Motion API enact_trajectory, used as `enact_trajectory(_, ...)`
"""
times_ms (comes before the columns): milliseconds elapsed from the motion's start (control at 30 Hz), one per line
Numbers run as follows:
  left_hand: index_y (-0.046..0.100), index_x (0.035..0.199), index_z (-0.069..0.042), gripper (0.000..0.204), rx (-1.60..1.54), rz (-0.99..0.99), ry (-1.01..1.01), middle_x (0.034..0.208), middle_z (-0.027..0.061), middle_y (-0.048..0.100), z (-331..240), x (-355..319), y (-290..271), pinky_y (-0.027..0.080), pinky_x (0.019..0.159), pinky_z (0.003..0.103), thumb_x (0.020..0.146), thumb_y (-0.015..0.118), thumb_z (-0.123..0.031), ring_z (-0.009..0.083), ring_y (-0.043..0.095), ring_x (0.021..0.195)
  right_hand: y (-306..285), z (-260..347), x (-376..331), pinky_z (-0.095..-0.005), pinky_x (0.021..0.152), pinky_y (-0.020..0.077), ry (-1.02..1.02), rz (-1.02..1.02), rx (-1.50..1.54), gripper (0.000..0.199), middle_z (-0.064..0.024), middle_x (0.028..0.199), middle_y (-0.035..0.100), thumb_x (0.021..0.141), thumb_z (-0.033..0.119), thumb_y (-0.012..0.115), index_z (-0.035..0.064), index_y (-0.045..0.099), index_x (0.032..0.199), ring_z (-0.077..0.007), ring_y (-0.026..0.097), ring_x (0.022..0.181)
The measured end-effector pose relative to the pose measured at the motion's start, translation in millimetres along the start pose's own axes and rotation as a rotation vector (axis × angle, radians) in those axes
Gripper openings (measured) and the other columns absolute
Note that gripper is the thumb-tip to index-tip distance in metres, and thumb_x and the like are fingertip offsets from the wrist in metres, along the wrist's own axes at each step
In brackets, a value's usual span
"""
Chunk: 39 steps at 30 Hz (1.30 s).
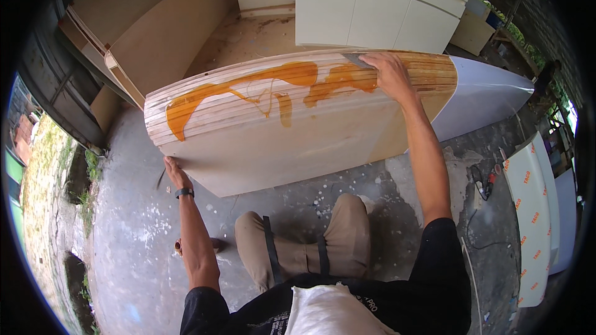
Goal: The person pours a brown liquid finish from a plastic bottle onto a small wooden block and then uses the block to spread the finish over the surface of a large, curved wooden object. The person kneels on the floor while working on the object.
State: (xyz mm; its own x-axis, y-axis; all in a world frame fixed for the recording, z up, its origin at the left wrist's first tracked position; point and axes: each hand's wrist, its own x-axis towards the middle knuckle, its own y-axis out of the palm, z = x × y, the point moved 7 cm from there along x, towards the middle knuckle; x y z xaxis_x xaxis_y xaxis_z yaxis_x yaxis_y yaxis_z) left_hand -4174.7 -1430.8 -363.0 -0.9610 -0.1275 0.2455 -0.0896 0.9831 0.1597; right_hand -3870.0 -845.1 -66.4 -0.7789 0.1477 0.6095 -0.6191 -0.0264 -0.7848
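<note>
A long curved wooden panel (267,161) stands across in front of my knees, with narrow wood strips along its upper face. Amber, glue-like liquid (214,90) lies on the strips in a wide, uneven streak with thin drips. My right hand (392,74) is closed on a flat grey scraper (356,60), its blade against the strips near the top edge. Right of that hand the strips look evenly coated and darker. My left hand (178,175), fingers stretched out, rests against the panel's lower left corner.
White cabinets (372,3) stand behind the panel, beside a large curved plywood board (167,43). A white sheet (490,96) covers the panel's right end. On the paint-spotted concrete floor (136,229) lie a corded tool (480,183) and, farther right, a printed white curved board (528,217).
</note>
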Motion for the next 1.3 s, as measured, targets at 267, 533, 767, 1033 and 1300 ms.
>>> enact_trajectory(267, 0.053, 0.138, -0.001, 0.058, 0.037, -0.051, 0.086, 0.131, 0.0117, 0.061, -4, 2, -8, 0.041, 0.105, 0.036, 0.112, 0.038, -0.049, 0.0218, 0.055, 0.118, -13, 11, -2, -0.0448, 0.103, 0.0463, 0.067, 0.118, 0.014, 0.049, -0.0144, 0.12, 0.072, 0.083, -0.012, 0.051, 0.0069, 0.073, 0.122, -0.0349, 0.063, 0.113)
enact_trajectory(533, 0.055, 0.134, 0.0, 0.056, 0.029, -0.053, 0.087, 0.127, 0.0114, 0.062, -4, -1, 5, 0.043, 0.102, 0.035, 0.112, 0.039, -0.049, 0.021, 0.056, 0.115, 16, 8, 4, -0.0463, 0.098, 0.0481, -0.122, -0.033, -0.04, 0.051, -0.0157, 0.108, 0.074, 0.083, -0.013, 0.052, 0.0074, 0.073, 0.124, -0.0376, 0.065, 0.103)
enact_trajectory(767, 0.056, 0.135, 0.001, 0.057, 0.035, -0.088, 0.08, 0.126, 0.011, 0.063, 0, -1, -2, 0.044, 0.101, 0.035, 0.112, 0.039, -0.049, 0.0207, 0.057, 0.113, -10, 24, 6, -0.0478, 0.091, 0.0502, 0.113, 0.283, -0.053, 0.05, -0.0178, 0.095, 0.072, 0.083, -0.012, 0.053, 0.0102, 0.075, 0.122, -0.0397, 0.064, 0.094)
enact_trajectory(1033, 0.054, 0.137, 0.001, 0.059, 0.051, -0.104, 0.1, 0.127, 0.0122, 0.062, 8, 4, 0, 0.044, 0.101, 0.035, 0.112, 0.038, -0.049, 0.0218, 0.057, 0.114, -65, -58, -6, -0.0446, 0.093, 0.0521, 0.184, 0.045, 0.012, 0.051, -0.0188, 0.112, 0.074, 0.085, -0.012, 0.048, 0.0109, 0.074, 0.122, -0.0376, 0.069, 0.099)
enact_trajectory(1300, 0.053, 0.138, 0.002, 0.06, 0.135, -0.092, 0.125, 0.131, 0.0139, 0.06, -7, -4, 2, 0.043, 0.103, 0.035, 0.112, 0.036, -0.049, 0.0232, 0.056, 0.116, -38, -65, -68, -0.0438, 0.103, 0.047, 0.101, 0.012, -0.1, 0.059, -0.0143, 0.13, 0.07, 0.077, -0.017, 0.051, 0.0075, 0.071, 0.127, -0.0334, 0.064, 0.121)
